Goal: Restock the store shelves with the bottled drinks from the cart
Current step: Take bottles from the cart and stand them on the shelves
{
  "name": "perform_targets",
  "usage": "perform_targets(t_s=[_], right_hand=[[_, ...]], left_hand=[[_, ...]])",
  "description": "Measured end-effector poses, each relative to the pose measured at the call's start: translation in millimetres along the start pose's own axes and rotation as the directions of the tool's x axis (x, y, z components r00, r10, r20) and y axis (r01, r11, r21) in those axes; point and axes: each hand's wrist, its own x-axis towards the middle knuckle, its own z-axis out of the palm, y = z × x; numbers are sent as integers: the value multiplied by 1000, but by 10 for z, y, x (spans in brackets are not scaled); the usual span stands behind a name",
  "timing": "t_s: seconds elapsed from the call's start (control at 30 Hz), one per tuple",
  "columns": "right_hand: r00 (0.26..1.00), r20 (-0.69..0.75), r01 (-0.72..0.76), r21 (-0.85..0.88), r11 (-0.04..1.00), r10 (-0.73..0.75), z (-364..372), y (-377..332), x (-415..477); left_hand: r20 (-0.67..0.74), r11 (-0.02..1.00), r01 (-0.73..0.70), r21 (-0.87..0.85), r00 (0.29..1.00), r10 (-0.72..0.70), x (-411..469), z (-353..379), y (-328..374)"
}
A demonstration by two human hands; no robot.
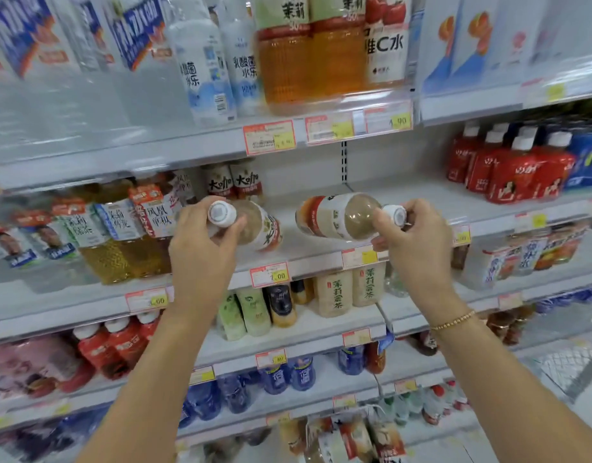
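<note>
Left hand [201, 242] clenched round neck of beige milk-tea plastic bottle with white cap [258, 225], tipped sideways over white metal shelf [308, 253]. Right hand [418, 242] grasping neck of second beige white-capped bottle [338, 215], sideways over same shelf, further right.

Shop: drink shelves [388, 195] w/ price tags [269, 275]

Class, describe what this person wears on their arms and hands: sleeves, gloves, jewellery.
No sleeves or gloves show; both forearms are uncovered. At the wrist of the right hand sits a thin gold-coloured beaded bracelet. The left hand and its wrist wear nothing visible.
</note>
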Motion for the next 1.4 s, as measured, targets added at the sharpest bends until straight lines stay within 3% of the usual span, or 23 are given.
perform_targets(t_s=[0.33,0.53,0.67,0.73,0.87,0.97,1.13,1.2,1.33,1.4], right_hand=[[990,87,117,-69,991,-111,498,-98,754],[971,147,205,-107,973,-189,849,-40,911],[981,125,152,-22,988,-148,1116,-13,1077],[977,181,105,31,994,-109,1290,1,1139],[907,420,-54,193,980,-33,1659,65,1084],[876,476,-38,230,972,-78,1680,131,947],[723,686,-76,194,978,-80,1450,466,881],[751,660,-94,129,987,-15,1496,513,902],[888,459,20,-132,991,43,1820,546,1014],[893,441,14,-212,977,83,1915,579,1095]], left_hand=[[87,997,-12,78,996,6,456,381,-125],[172,993,110,-49,980,-100,702,474,-308],[235,990,140,22,962,-141,901,498,-390],[259,978,199,-64,949,-177,947,531,-433],[340,925,305,-225,914,-219,879,745,-495],[379,921,314,-232,901,-212,754,940,-650],[459,850,500,-168,802,-381,509,1079,-920],[468,849,521,-92,775,-425,486,1092,-918],[456,849,528,-18,760,-463,603,1078,-1033],[451,843,537,-25,759,-470,665,1054,-1125]])
